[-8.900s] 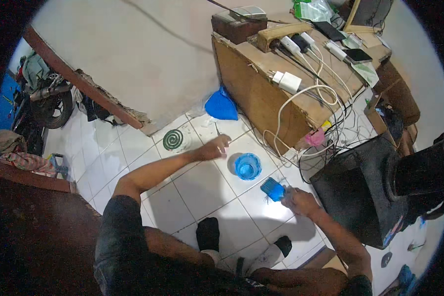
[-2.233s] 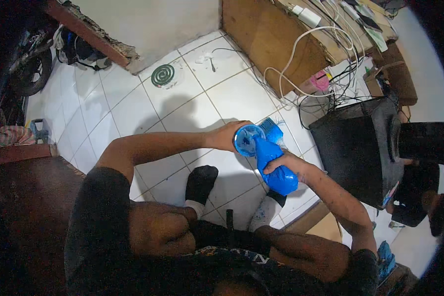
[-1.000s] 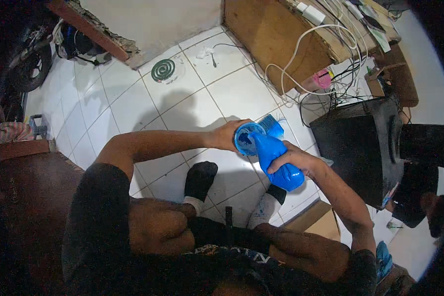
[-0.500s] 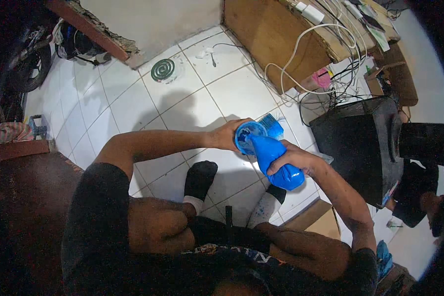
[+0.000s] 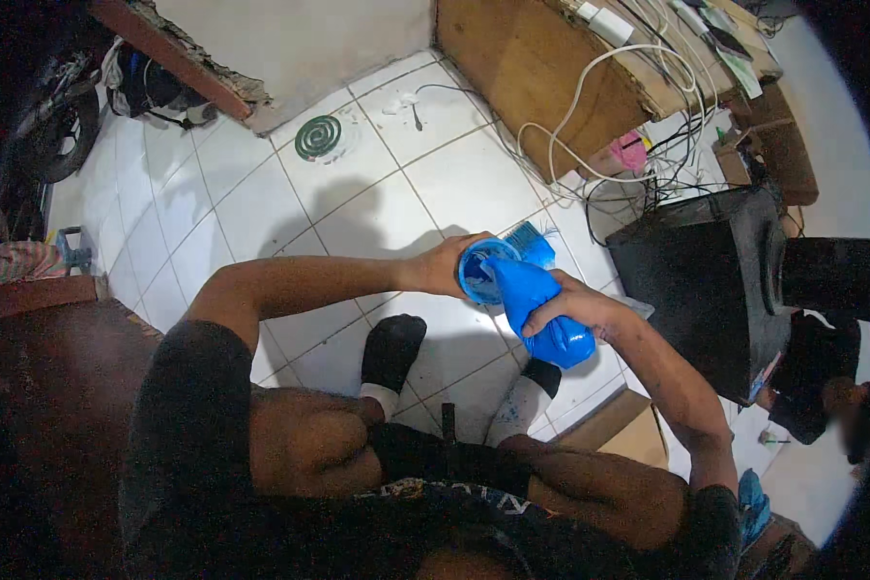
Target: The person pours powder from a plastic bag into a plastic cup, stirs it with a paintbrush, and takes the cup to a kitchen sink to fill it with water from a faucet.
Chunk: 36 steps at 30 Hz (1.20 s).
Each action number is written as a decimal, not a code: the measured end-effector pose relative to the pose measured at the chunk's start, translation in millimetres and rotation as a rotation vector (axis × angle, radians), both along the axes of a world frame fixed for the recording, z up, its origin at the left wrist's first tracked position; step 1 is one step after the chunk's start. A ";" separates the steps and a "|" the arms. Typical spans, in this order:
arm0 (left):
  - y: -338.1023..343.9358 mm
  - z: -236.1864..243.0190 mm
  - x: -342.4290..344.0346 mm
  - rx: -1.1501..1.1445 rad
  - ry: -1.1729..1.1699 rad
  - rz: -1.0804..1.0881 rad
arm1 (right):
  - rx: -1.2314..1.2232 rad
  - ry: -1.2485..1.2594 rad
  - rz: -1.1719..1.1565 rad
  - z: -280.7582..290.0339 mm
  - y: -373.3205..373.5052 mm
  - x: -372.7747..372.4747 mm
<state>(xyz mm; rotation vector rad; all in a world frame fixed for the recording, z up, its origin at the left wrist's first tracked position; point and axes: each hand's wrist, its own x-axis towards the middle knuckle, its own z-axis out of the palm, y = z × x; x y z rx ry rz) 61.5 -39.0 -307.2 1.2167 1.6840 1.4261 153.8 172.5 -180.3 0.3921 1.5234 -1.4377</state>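
Note:
My left hand [image 5: 451, 259] is closed round a clear cup smeared with blue [image 5: 478, 287], over the white tiled floor between my socked feet. In my right hand [image 5: 575, 311] is a plump, glossy blue plastic bag [image 5: 572, 345], gripped by its body, its narrow end tipped into the cup's mouth. A blue brush [image 5: 534, 242] with dark bristles shows just beyond the cup, apparently lying on the tiles. The cup's contents are partly hidden by the bag.
A green coil [image 5: 319, 137] lies on the floor. A wooden cabinet [image 5: 541, 87] carries chargers and tangled cables. A black box-like object [image 5: 686, 280] stands at right, with part of what looks like another person [image 5: 802, 406] beyond. A motorbike [image 5: 63, 135] is at far left.
The cup has left the floor for my left hand. My right hand has let go of the brush and now holds the blue bag. Over the last second both hands barely move.

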 end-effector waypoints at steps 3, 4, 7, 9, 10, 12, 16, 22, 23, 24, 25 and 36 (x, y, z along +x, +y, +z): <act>-2.3 -4.7 -0.1 -0.018 -0.005 0.005 | 0.005 0.006 -0.004 11.8 -5.1 -3.0; -3.4 -7.0 -1.5 -0.019 -0.004 0.008 | 0.031 0.008 -0.015 16.1 -7.4 -3.8; -2.7 -9.9 -4.2 0.003 0.037 0.010 | 0.071 0.011 -0.031 15.6 -5.0 -2.8; -1.6 -7.6 -3.5 -0.066 0.087 0.041 | 0.039 -0.018 -0.056 14.6 -0.6 -4.0; -1.0 -5.9 -3.9 -0.064 0.088 0.040 | 0.005 -0.044 -0.081 15.0 0.8 -4.6; -2.9 1.2 -4.1 -0.060 0.079 0.024 | 0.014 -0.059 -0.085 21.1 -0.8 -4.2; -2.5 -3.4 -5.2 -0.024 0.033 0.004 | 0.057 -0.001 -0.058 18.6 -5.8 1.1; -3.6 0.5 -2.3 -0.029 0.017 0.033 | 0.051 -0.017 -0.017 14.1 1.3 0.6; -2.9 1.6 -3.5 -0.030 0.041 0.040 | 0.079 -0.042 -0.038 14.3 2.0 -0.5; -2.3 2.4 -4.4 -0.031 0.064 0.048 | 0.080 -0.042 -0.039 15.9 1.4 -1.1; -1.8 3.1 -5.1 -0.030 0.064 0.047 | 0.069 -0.036 -0.037 18.7 0.2 -1.4; -2.1 5.0 -7.1 -0.016 0.006 0.041 | 0.055 -0.006 -0.008 17.2 2.8 -4.5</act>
